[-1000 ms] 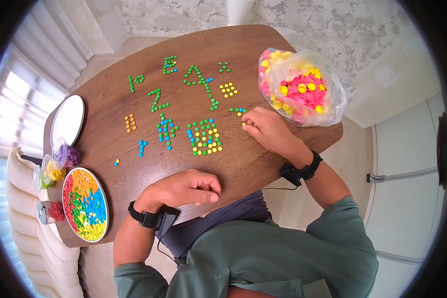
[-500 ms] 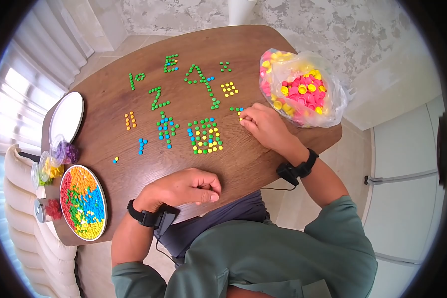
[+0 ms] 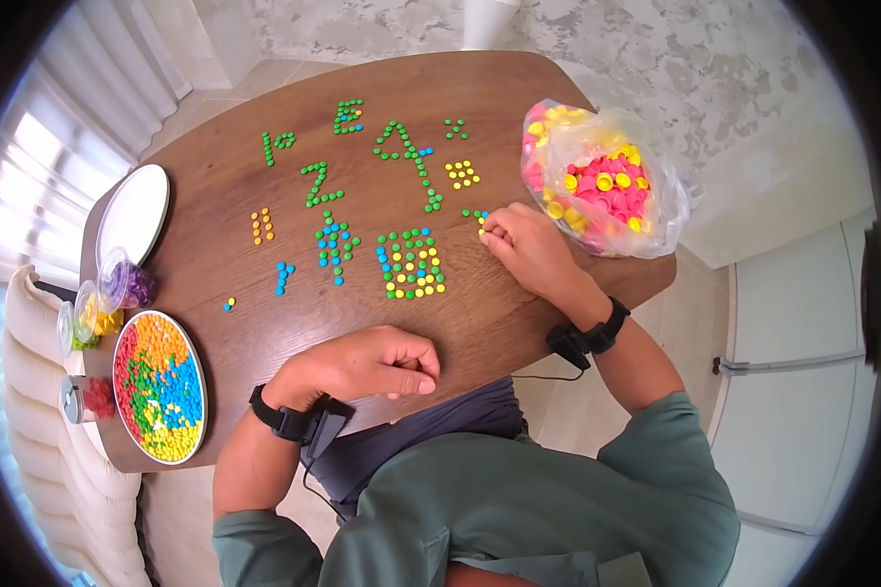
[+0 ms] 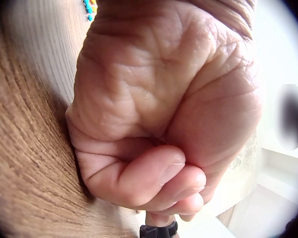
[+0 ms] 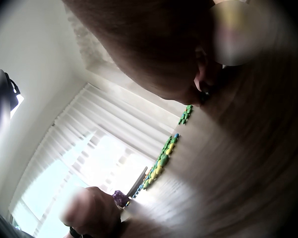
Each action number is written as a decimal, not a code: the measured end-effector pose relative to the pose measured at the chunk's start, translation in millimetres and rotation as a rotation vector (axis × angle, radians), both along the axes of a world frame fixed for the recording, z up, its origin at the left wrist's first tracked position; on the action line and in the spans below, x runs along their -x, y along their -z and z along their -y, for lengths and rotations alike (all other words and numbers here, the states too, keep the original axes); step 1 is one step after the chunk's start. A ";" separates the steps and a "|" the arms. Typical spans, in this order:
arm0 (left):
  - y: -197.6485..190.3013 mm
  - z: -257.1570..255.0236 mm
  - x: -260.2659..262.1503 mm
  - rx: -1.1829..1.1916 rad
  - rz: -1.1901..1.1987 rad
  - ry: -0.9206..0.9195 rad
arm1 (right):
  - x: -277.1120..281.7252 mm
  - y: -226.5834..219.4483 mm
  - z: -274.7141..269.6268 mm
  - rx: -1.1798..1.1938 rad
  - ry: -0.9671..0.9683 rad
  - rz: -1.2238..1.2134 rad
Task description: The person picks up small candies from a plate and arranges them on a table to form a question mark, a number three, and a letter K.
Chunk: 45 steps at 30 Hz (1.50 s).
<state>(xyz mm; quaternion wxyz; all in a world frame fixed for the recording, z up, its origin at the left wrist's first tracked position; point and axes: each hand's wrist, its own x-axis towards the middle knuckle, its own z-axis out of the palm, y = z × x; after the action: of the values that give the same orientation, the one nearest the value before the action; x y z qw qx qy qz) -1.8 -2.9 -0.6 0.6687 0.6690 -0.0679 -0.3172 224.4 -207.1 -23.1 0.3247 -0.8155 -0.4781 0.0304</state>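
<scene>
Mid-pattern, placing candies. Right hand (image 3: 527,245) on table (image 3: 499,323), fingertips pinching at small blue-green-yellow candy cluster (image 3: 475,215) beside bag of caps (image 3: 602,176). Left hand (image 3: 367,364) fisted near table edge; contents cannot tell. Next, likely: nudging piece into line without scattering neighbours.

The table (image 3: 519,323) is brown wood with a visible grain and matt finish, the bag (image 3: 656,186) thin, crinkled clear plastic, and the small candies (image 3: 409,264) smooth and glossy.
</scene>
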 end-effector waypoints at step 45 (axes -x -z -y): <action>-0.8 -0.5 -0.2 -0.021 0.003 0.004 | 8.7 -2.7 5.8 0.000 -0.023 0.051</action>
<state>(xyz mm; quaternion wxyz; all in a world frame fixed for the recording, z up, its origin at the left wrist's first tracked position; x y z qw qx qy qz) -1.6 -2.3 0.2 0.6609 0.6765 -0.0669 -0.3180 215.7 -212.9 -20.4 0.3118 -0.8106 -0.4955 0.0131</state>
